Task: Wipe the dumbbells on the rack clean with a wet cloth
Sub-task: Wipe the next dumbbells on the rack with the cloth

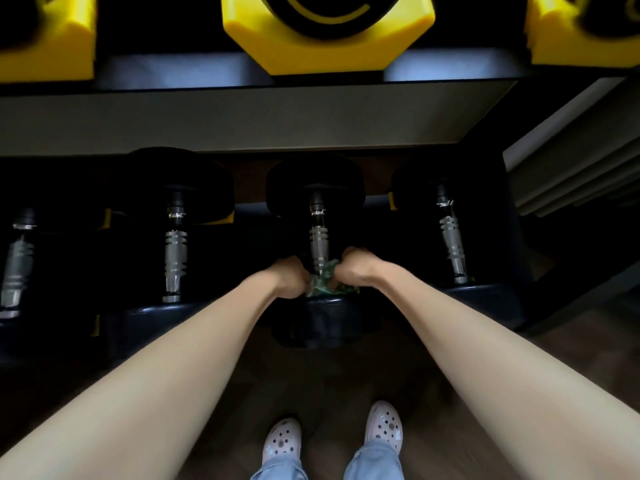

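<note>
While the left hand (290, 278) and the right hand (354, 267) grip the green cloth (327, 285) with curled fingers, it wraps the dumbbell (318, 241) handle.

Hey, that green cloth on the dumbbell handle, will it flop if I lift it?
Probably floppy: the green cloth lies crumpled in the left hand and right hand. Likely light, bunched small against the dumbbell handle.

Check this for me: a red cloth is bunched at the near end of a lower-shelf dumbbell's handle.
Wrong colour: the cloth is green, not red. The head view shows it bunched at the near end of the handle of a lower-shelf dumbbell.
</note>
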